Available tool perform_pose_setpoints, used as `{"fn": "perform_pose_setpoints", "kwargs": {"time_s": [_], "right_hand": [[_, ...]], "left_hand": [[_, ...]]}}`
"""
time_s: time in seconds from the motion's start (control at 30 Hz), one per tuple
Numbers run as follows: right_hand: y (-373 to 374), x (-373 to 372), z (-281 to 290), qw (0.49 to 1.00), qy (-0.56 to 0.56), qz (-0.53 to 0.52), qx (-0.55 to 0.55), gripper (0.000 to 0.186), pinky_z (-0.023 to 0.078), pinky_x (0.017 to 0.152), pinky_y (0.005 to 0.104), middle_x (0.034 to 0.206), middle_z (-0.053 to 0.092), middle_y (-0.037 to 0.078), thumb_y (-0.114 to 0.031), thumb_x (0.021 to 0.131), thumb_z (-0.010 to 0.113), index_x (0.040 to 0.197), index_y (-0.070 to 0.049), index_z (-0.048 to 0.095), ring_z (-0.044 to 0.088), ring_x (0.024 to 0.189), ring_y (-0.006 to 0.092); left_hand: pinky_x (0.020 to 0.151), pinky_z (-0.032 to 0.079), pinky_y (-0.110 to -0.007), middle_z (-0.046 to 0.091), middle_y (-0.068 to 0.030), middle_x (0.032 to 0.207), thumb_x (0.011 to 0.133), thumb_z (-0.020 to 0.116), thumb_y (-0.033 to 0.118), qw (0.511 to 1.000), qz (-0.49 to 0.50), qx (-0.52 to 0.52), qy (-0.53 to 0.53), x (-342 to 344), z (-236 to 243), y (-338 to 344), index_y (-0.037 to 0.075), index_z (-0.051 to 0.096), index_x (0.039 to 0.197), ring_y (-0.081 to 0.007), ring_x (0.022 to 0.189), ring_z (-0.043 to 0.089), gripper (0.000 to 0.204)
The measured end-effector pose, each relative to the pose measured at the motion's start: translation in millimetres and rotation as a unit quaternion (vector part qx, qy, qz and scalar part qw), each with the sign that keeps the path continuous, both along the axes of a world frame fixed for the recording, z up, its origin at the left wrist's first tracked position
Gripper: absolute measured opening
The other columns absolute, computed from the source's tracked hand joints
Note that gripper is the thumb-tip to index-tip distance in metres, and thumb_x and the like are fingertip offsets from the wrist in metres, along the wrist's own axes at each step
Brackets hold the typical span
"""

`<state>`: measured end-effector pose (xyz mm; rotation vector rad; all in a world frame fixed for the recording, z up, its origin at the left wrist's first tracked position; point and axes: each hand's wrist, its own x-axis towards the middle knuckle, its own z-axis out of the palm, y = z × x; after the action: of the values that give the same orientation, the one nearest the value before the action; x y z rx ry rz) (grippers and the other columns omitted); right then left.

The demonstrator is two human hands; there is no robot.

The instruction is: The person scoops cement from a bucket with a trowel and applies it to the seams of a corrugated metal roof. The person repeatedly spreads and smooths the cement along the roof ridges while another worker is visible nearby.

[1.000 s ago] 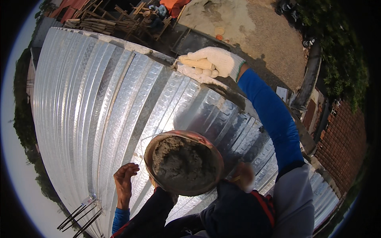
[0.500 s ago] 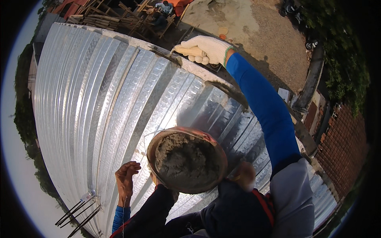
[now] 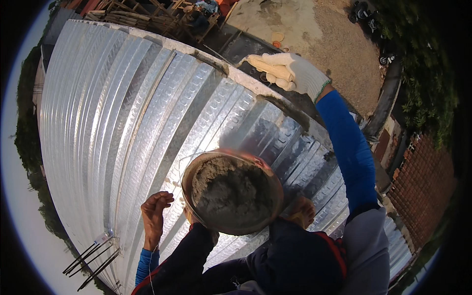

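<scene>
My right hand (image 3: pixel 297 73), in a white knitted glove, is closed around the wooden handle of a trowel (image 3: pixel 268 67). Its thin, dark blade points left, past the wall's edge. My bare left hand (image 3: pixel 155 209) hovers left of the bucket, fingers bent and bunched together, with no object visible in them. Between my legs stands a bucket (image 3: pixel 276 189) with a thin wire handle. Wet grey mortar (image 3: pixel 231 191) fills much of it. Neither hand touches the bucket.
Ribbed metal decking (image 3: pixel 142 113) spreads under and around me. A rough concrete wall top (image 3: pixel 246 81) borders it, with a drop to the ground beyond. Several rebar ends (image 3: pixel 91 263) stick out at lower left. Timber (image 3: pixel 132 19) and people are below.
My right hand has moved right and slightly down with the trowel, away from the wall top. My right foot now shows beside the bucket. The left hand has barely shifted.
</scene>
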<state>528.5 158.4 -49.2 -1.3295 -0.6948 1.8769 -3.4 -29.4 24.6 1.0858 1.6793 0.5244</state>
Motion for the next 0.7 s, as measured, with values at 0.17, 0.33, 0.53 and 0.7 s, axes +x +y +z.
{"fn": "perform_pose_setpoints", "kwargs": {"time_s": [0.17, 0.33, 0.53, 0.7], "right_hand": [[-53.3, -10.4, -15.7, 0.994, 0.036, -0.051, -0.089, 0.05, 0.034, 0.038, 0.0178, 0.082, 0.065, 0.004, -0.041, 0.108, 0.059, 0.142, -0.005, 0.062, 0.049, 0.05, 0.0043], [-101.9, -47.8, -24.6, 0.98, 0.133, -0.121, -0.087, 0.046, 0.039, 0.039, 0.021, 0.086, 0.065, 0.007, -0.042, 0.109, 0.057, 0.133, -0.003, 0.062, 0.052, 0.051, 0.0071], [-127.5, -88.0, -21.9, 0.961, 0.235, -0.121, -0.085, 0.047, 0.046, 0.046, 0.0254, 0.09, 0.065, 0.009, -0.045, 0.11, 0.055, 0.13, -0.002, 0.06, 0.058, 0.058, 0.013], [-116.1, -114.7, -21.5, 0.949, 0.28, -0.131, -0.06, 0.05, 0.053, 0.058, 0.029, 0.093, 0.065, 0.009, -0.046, 0.112, 0.052, 0.133, -0.002, 0.058, 0.063, 0.071, 0.016]], "left_hand": [[0.087, 0.058, -0.035, 0.08, -0.014, 0.105, 0.105, 0.071, 0.021, 1.0, -0.009, 0.007, -0.015, -0.7, -0.4, -0.6, -0.001, 0.076, 0.118, -0.0228, 0.097, 0.076, 0.026], [0.087, 0.058, -0.036, 0.08, -0.0143, 0.105, 0.105, 0.071, 0.022, 1.0, -0.011, 0.006, -0.015, 4.3, 0.3, 1.4, -0.001, 0.076, 0.118, -0.0227, 0.098, 0.076, 0.027], [0.087, 0.058, -0.035, 0.08, -0.0142, 0.106, 0.105, 0.071, 0.021, 1.0, -0.019, 0.01, -0.014, 6.3, -0.4, 0.2, -0.001, 0.076, 0.118, -0.0221, 0.098, 0.076, 0.027], [0.087, 0.058, -0.035, 0.08, -0.0138, 0.106, 0.104, 0.071, 0.02, 1.0, -0.012, 0.012, -0.026, 4.4, -1.3, -1.7, -0.001, 0.076, 0.118, -0.0218, 0.098, 0.076, 0.025]]}}
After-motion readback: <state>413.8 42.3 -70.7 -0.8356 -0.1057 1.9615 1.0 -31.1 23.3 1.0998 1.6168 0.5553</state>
